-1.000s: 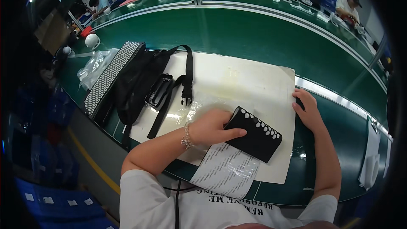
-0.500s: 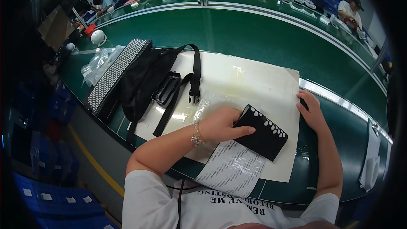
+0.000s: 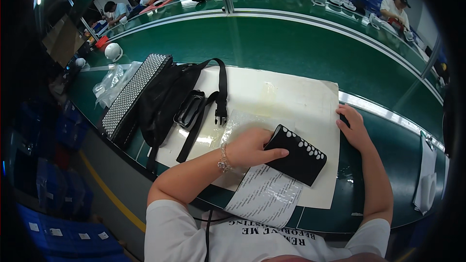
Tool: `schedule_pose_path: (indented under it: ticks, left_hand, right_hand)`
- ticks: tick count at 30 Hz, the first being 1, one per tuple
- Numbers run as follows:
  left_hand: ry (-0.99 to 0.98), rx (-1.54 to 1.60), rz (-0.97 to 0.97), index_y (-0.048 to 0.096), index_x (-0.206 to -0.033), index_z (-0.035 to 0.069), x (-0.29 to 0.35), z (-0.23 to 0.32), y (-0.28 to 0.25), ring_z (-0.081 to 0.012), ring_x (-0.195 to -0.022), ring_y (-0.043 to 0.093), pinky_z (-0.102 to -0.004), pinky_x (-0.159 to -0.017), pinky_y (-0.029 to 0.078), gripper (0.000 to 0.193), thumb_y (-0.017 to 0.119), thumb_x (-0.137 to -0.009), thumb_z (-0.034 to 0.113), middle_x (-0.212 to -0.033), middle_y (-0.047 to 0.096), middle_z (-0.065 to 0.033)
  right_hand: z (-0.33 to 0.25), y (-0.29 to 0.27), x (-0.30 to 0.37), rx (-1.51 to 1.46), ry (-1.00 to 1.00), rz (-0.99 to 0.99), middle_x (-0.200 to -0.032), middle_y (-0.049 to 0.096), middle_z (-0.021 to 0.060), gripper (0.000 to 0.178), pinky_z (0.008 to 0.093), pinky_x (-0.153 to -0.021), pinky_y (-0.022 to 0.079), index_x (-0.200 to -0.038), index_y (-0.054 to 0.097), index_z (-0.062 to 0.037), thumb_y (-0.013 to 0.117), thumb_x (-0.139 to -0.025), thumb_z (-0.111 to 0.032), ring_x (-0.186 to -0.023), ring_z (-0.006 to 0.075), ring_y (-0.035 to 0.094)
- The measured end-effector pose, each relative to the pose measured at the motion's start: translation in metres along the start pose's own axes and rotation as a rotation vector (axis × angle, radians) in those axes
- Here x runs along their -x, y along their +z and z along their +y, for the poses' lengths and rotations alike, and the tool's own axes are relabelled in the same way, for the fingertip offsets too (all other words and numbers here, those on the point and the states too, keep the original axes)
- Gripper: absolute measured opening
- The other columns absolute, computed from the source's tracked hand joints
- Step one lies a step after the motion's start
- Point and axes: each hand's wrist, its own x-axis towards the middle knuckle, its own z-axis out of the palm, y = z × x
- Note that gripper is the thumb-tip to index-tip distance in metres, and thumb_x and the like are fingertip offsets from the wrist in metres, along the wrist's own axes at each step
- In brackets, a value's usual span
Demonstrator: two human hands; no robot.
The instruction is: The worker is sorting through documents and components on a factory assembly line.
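My left hand (image 3: pixel 250 148), with a beaded bracelet at the wrist, grips a black folded piece (image 3: pixel 298 157) that has white oval dots along its upper edge. The thumb lies on top, and the other fingers go behind the fold, partly hidden. Under it is a white backing sheet (image 3: pixel 267 196) with rows of print, reaching the table's near edge. My right hand (image 3: pixel 353 123) is closed at the right edge of a white board (image 3: pixel 301 92). A small black thing (image 3: pixel 342 117) shows among its fingers; its kind is unclear.
Left of the board lie a black strapped bag (image 3: pixel 165 97) with a buckle, a long panel of white dots (image 3: pixel 136 97) and clear plastic wrap (image 3: pixel 114 85). A white ball-shaped device (image 3: pixel 113 52) stands behind. White papers (image 3: pixel 426 184) hang at the right. Several people work across the bench.
The whole view has shifted slightly. Both hands keep nearly the same places, and the left still grips the black dotted piece.
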Motion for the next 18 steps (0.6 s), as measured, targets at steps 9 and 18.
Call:
schedule_pose_path:
  ticks: [9,18]
  left_hand:
    - [-0.098,-0.025,-0.095,0.060,-0.090,-0.002,0.0008,0.0094,-0.0031,-0.0162,-0.067,0.057,-0.0286,-0.062,0.045,0.030,0.063,-0.081,0.027,-0.072,0.060,-0.0104]
    - [-0.009,0.018,-0.035,0.058,-0.074,-0.003,0.0001,0.0062,0.0004,-0.0185,-0.049,0.047,-0.0307,-0.049,0.038,0.041,0.063,-0.079,0.038,-0.055,0.051,-0.0102]
  right_hand:
    - [0.0003,-0.0002,0.0006,0.010,-0.016,-0.002,-0.126,0.047,0.0098,0.030,0.0386,-0.103,0.023,-0.110,0.053,-0.0064,0.055,-0.082,-0.017,-0.123,0.0268,0.037]
    - [0.0017,-0.0003,0.0009,0.002,-0.005,-0.001,-0.125,0.048,0.0099,0.031,0.0391,-0.103,0.024,-0.111,0.053,-0.0066,0.055,-0.083,-0.020,-0.123,0.0280,0.037]
